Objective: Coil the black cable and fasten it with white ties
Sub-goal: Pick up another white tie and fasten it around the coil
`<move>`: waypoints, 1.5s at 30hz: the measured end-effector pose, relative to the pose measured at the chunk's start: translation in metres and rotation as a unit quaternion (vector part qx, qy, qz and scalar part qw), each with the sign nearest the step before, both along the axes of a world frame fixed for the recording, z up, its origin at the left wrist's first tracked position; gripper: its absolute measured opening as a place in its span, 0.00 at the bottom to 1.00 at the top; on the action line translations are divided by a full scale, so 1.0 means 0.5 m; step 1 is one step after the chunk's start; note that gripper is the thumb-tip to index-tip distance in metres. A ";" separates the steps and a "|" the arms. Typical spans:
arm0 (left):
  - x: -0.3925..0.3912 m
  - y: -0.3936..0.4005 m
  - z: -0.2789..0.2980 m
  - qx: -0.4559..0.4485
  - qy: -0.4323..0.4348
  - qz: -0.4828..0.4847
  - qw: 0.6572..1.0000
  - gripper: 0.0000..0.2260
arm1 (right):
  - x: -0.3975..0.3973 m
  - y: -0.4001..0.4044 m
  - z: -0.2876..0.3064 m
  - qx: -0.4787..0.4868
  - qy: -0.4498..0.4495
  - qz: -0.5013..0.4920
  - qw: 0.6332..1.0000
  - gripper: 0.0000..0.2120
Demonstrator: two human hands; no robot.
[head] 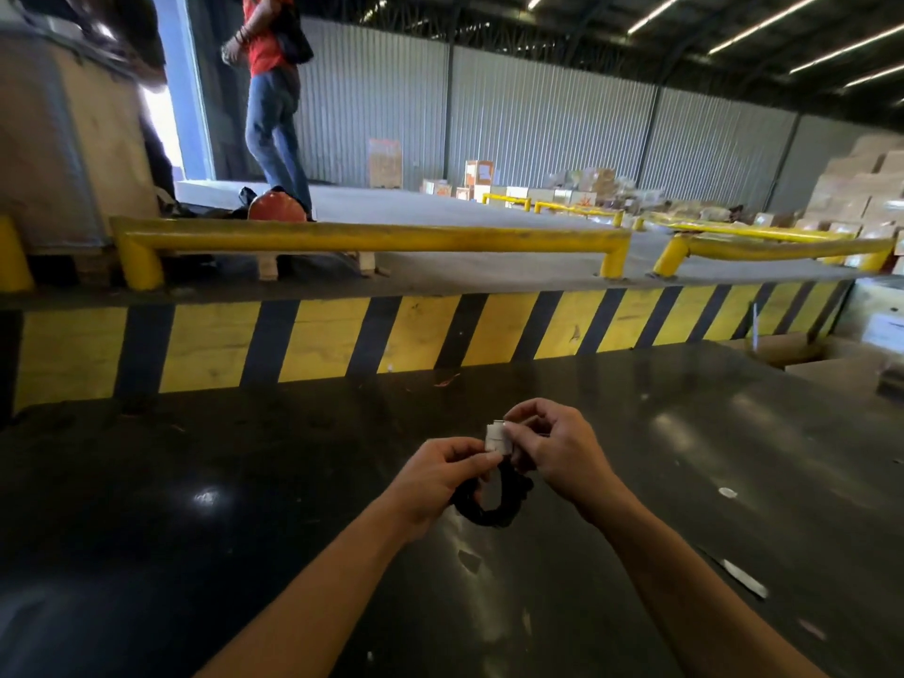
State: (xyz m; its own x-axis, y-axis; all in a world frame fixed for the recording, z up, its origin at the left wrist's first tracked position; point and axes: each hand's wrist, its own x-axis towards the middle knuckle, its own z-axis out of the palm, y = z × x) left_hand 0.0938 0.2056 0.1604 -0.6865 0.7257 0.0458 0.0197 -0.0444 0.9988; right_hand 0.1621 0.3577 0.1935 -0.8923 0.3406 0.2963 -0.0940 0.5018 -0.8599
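Note:
A small coil of black cable hangs between my hands just above the dark glossy table. My left hand pinches the top of the coil with thumb and fingers. My right hand is closed around a white tie that wraps the upper part of the coil, right beside my left fingertips. The lower loop of the coil shows below my hands; the part under the tie is hidden by my fingers.
A yellow-and-black striped barrier runs along the table's far edge, with yellow guard rails behind it. A person in a red shirt walks at the back left. Stacked cartons stand far right. Small white scraps lie on the table's right side.

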 end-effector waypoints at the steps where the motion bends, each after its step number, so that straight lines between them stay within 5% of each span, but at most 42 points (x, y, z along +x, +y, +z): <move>1: 0.000 0.005 0.006 -0.006 0.010 0.005 1.000 0.07 | -0.001 0.003 0.003 0.001 0.009 -0.004 1.000 0.02; 10: -0.006 0.022 0.037 0.010 -0.003 -0.004 1.000 0.10 | 0.002 0.023 0.025 -0.049 0.018 0.003 0.999 0.05; 20: -0.016 0.019 0.055 0.029 -0.005 0.015 0.999 0.13 | -0.003 -0.006 0.039 0.069 0.059 0.006 0.996 0.04; 33: -0.014 0.024 0.078 0.050 0.095 0.041 0.993 0.11 | 0.007 0.006 0.060 0.119 0.084 0.087 0.985 0.10; 45: 0.006 0.031 0.095 0.043 0.156 0.050 0.986 0.10 | 0.022 -0.005 0.061 0.140 0.124 0.039 0.982 0.07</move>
